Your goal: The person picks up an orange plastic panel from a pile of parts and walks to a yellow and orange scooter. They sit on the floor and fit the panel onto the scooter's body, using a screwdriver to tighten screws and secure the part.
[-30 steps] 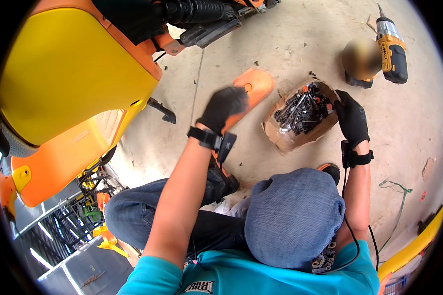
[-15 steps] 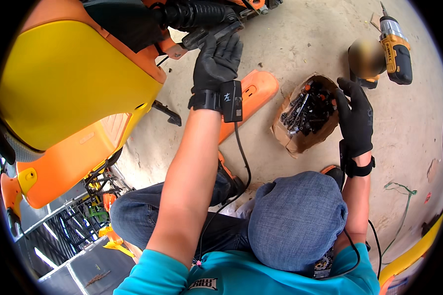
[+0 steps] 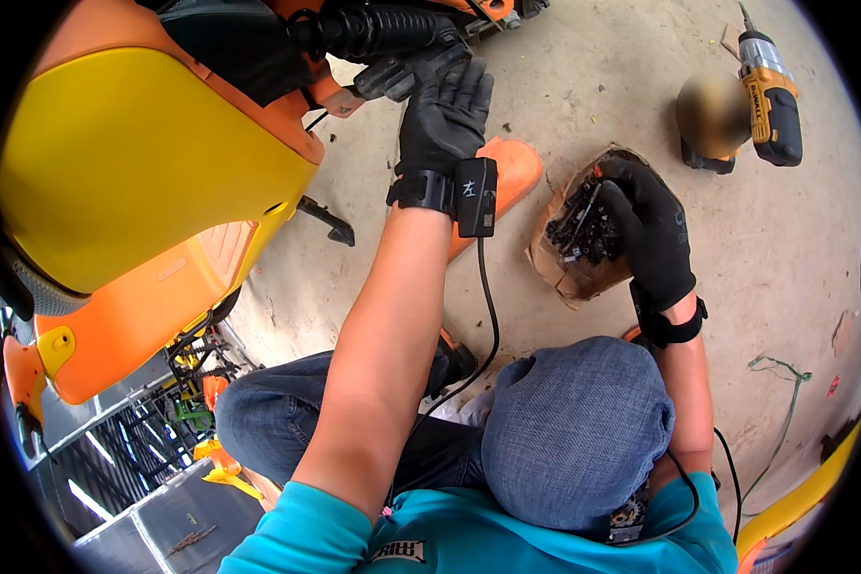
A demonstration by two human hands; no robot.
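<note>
My left hand (image 3: pixel 445 113), in a black glove, is palm up with its fingers stretched out. Its fingertips are against or just under a black bracket-like part (image 3: pixel 389 78) below a shock absorber (image 3: pixel 378 31) on the orange and yellow vehicle body (image 3: pixel 153 163). My gloved right hand (image 3: pixel 652 225) dips over a torn cardboard box (image 3: pixel 557 268). Small dark screws and fasteners (image 3: pixel 579 225) fill that box. The thumb and index finger stand apart over them; the other fingertips are hidden. A long orange panel (image 3: pixel 512 172) lies on the floor behind my left wrist.
A yellow and black power drill (image 3: pixel 770 100) lies at the far right, beside another tool partly covered by a blurred patch (image 3: pixel 713 115). A black stand (image 3: pixel 327 220) juts from the vehicle. Green string (image 3: pixel 794 383) lies at right. Cables run from my wrists past my knees.
My right hand has moved left from beside the box to over its fasteners. My left hand has shifted slightly right and upward, still palm up.
</note>
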